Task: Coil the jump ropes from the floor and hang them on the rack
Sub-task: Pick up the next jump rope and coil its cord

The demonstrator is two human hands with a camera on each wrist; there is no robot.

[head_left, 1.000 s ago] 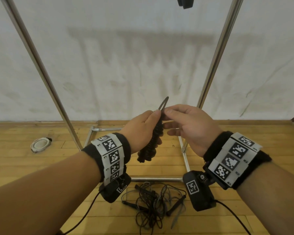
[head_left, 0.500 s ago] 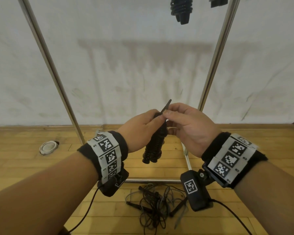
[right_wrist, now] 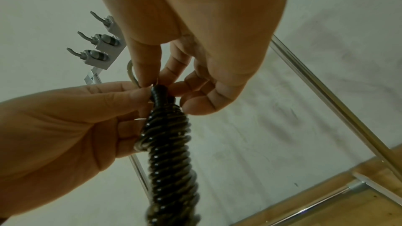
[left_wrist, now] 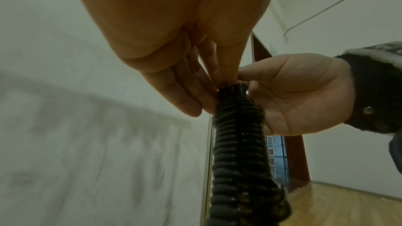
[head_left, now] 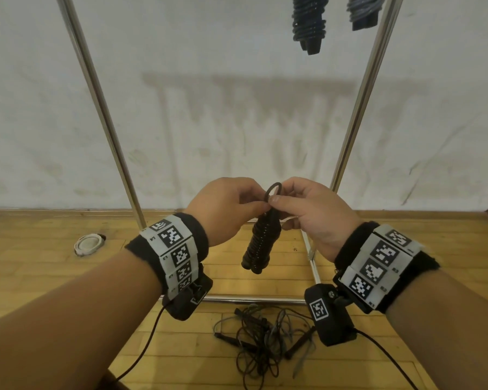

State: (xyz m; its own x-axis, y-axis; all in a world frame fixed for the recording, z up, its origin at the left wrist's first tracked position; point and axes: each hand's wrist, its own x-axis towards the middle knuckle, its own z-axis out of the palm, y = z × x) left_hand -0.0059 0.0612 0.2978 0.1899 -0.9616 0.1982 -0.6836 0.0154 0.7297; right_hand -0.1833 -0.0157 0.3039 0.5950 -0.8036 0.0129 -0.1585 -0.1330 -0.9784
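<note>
The coiled jump rope [head_left: 261, 243] hangs upright in front of the rack [head_left: 102, 108], long axis near vertical, handle ends down, a small loop [head_left: 273, 191] at its top; the left hand [head_left: 226, 209] and the right hand [head_left: 313, 212] both pinch that top end with curled fingertips; below lies a tangle of loose ropes [head_left: 262, 339] on the wooden floor [head_left: 40, 277]; two coiled bundles [head_left: 309, 23] hang high on the rack; behind stands a white wall [head_left: 237, 108].
</note>
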